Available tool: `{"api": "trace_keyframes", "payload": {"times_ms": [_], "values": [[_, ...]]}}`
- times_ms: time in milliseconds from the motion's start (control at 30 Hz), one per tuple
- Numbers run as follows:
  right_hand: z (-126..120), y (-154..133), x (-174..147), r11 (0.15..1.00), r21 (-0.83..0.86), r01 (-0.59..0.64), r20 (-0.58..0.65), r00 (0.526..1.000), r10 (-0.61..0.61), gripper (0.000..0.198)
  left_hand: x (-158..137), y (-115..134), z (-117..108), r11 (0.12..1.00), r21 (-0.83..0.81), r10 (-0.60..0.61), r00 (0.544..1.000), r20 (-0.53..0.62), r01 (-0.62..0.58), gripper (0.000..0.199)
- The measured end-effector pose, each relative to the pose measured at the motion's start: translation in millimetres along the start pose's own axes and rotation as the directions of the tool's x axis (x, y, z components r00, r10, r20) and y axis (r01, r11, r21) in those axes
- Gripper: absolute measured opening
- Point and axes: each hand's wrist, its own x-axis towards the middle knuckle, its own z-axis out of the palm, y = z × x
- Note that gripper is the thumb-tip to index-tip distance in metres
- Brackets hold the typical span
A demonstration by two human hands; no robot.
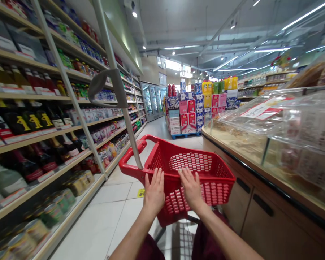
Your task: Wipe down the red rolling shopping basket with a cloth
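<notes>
A red plastic shopping basket on wheels (195, 151) stands on the floor right in front of me, side-on. Nothing shows inside the part of it I can see. My left hand (154, 191) lies on its near rim with fingers stretched forward. Further right along the same rim rests my right hand (191, 186), its fingers flat and a little spread. From the basket's left end a grey pull handle (112, 88) rises at a slant, with neither hand on it.
Shelves of bottles and cans (78, 126) line the left side. Close on the right runs a wooden counter (241, 202) with clear plastic covers (276, 108). Stacked drink cartons (188, 112) stand on a blue pallet ahead, and glass-door fridges (151, 99) are farther back.
</notes>
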Motion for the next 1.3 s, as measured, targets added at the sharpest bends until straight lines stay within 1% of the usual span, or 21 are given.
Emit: {"api": "trace_keyframes", "payload": {"times_ms": [67, 133, 167, 267, 333, 367, 433, 500, 567, 600, 667, 733, 800, 867, 900, 933, 967, 1033, 1100, 1200, 1300], "values": [[-2.0, 24.1, -7.3, 0.991, -0.044, -0.123, -0.017, 0.992, 0.122, 0.058, 1.9, 3.3, 2.4, 1.0, 0.011, -0.014, 1.0, 0.007, 0.014, 0.061], [-3.3, 35.0, -12.8, 0.98, -0.069, -0.187, -0.035, 0.982, 0.185, 0.057, 3.9, 11.2, 5.3, 1.0, 0.012, -0.022, 1.0, 0.008, 0.022, 0.059], [-3.5, 34.4, -13.8, 0.982, -0.068, -0.177, -0.034, 0.984, 0.175, 0.057, 5.1, 16.3, 6.9, 1.0, 0.007, -0.014, 1.0, 0.014, 0.014, 0.059], [-4.3, 26.3, -13.2, 0.998, -0.041, -0.051, 0.001, 0.999, 0.051, 0.062, 8.7, 29.2, 11.1, 1.0, -0.006, 0.025, 0.998, 0.049, -0.025, 0.058], [-7.7, 35.4, -15.7, 0.998, -0.057, -0.037, 0.023, 0.999, 0.038, 0.063, 9.9, 32.4, 12.8, 1.0, -0.007, 0.03, 0.997, 0.066, -0.03, 0.058], [-10.4, 46.7, -18.8, 0.994, -0.08, -0.07, 0.03, 0.997, 0.073, 0.062, 10.0, 32.8, 13.4, 0.999, -0.008, 0.034, 0.997, 0.071, -0.033, 0.058], [-16.6, 76.8, -27.2, 0.968, -0.143, -0.204, 0.018, 0.978, 0.208, 0.058, 9.7, 33.6, 14.6, 0.999, -0.009, 0.036, 0.997, 0.07, -0.035, 0.059], [-21.7, 102.9, -34.4, 0.911, -0.197, -0.363, -0.021, 0.93, 0.367, 0.052, 9.4, 37.0, 16.2, 1.0, -0.004, 0.023, 0.998, 0.059, -0.023, 0.059], [-23.4, 113.7, -37.2, 0.871, -0.216, -0.442, -0.037, 0.895, 0.445, 0.049, 9.6, 42.7, 18.6, 1.0, -0.007, 0.029, 0.998, 0.054, -0.029, 0.058], [-23.1, 113.6, -37.1, 0.879, -0.213, -0.427, -0.025, 0.902, 0.432, 0.049, 9.8, 45.6, 20.0, 0.999, -0.013, 0.039, 0.998, 0.055, -0.038, 0.058], [-21.9, 109.8, -35.9, 0.93, -0.187, -0.316, 0.025, 0.945, 0.326, 0.053, 10.1, 49.2, 22.8, 0.998, -0.026, 0.059, 0.996, 0.059, -0.058, 0.058], [-22.3, 111.7, -36.4, 0.957, -0.167, -0.238, 0.056, 0.966, 0.251, 0.056, 10.0, 49.6, 25.1, 0.997, -0.031, 0.067, 0.996, 0.058, -0.065, 0.058], [-24.9, 123.2, -39.5, 0.927, -0.185, -0.327, 0.032, 0.94, 0.339, 0.055, 9.5, 49.1, 26.6, 0.996, -0.029, 0.081, 0.995, 0.054, -0.079, 0.058], [-27.1, 136.3, -43.4, 0.854, -0.206, -0.478, -0.023, 0.875, 0.484, 0.051, 9.1, 50.2, 27.1, 0.996, -0.025, 0.086, 0.995, 0.041, -0.085, 0.058], [-27.1, 139.9, -44.7, 0.834, -0.204, -0.513, -0.043, 0.856, 0.516, 0.049, 8.9, 51.2, 26.9, 0.996, -0.025, 0.08, 0.996, 0.032, -0.08, 0.057], [-26.0, 140.4, -45.5, 0.84, -0.193, -0.506, -0.051, 0.861, 0.507, 0.048, 8.9, 52.0, 26.3, 0.997, -0.029, 0.074, 0.997, 0.023, -0.073, 0.057], [-24.0, 137.9, -45.9, 0.871, -0.175, -0.459, -0.046, 0.887, 0.459, 0.049, 9.0, 51.9, 25.1, 0.997, -0.036, 0.069, 0.997, 0.014, -0.069, 0.056], [-18.1, 127.2, -45.8, 0.939, -0.135, -0.316, -0.037, 0.949, 0.314, 0.052, 9.4, 46.5, 20.6, 0.997, -0.048, 0.064, 0.998, -0.007, -0.065, 0.055], [-11.8, 117.2, -45.7, 0.967, -0.119, -0.227, -0.049, 0.974, 0.222, 0.056, 10.2, 33.6, 13.4, 0.998, -0.041, 0.035, 0.999, -0.041, -0.037, 0.056], [-5.1, 116.5, -43.0, 0.963, -0.136, -0.231, -0.05, 0.973, 0.226, 0.056, 11.8, 10.7, 1.1, 1.0, -0.019, -0.008, 0.998, -0.056, 0.007, 0.056], [0.2, 125.8, -30.6, 0.942, -0.147, -0.301, -0.014, 0.953, 0.302, 0.051, 13.5, 4.4, -5.4, 0.999, -0.029, -0.019, 1.0, 0.002, 0.019, 0.055]]}}
